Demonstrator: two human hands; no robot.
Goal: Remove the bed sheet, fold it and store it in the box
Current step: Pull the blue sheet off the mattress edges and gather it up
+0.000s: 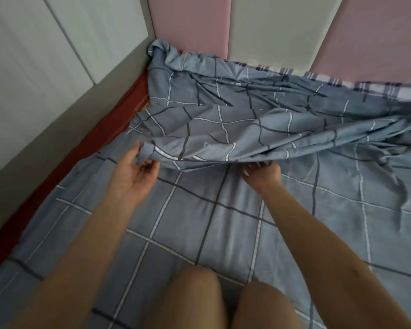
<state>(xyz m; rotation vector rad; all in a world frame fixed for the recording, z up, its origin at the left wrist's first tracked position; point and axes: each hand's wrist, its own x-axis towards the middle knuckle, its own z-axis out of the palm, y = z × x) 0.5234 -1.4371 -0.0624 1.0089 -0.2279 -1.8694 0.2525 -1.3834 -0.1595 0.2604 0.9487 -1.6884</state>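
A blue-grey bed sheet (223,119) with dark and white grid lines covers the bed. Its far part is pulled loose from the head corner and folded back toward me in a rumpled flap. My left hand (133,169) is palm up at the flap's left corner, thumb and fingers around the cloth edge. My right hand (261,173) grips the flap's front edge, fingers curled under the cloth. The near part of the sheet lies flat under my knees. No box is in view.
A padded headboard (266,27) of pink and white panels stands behind the bed. A white panelled wall (33,55) runs along the left. The red mattress edge (104,129) shows beside it. A plaid cloth (389,90) peeks out at the far right.
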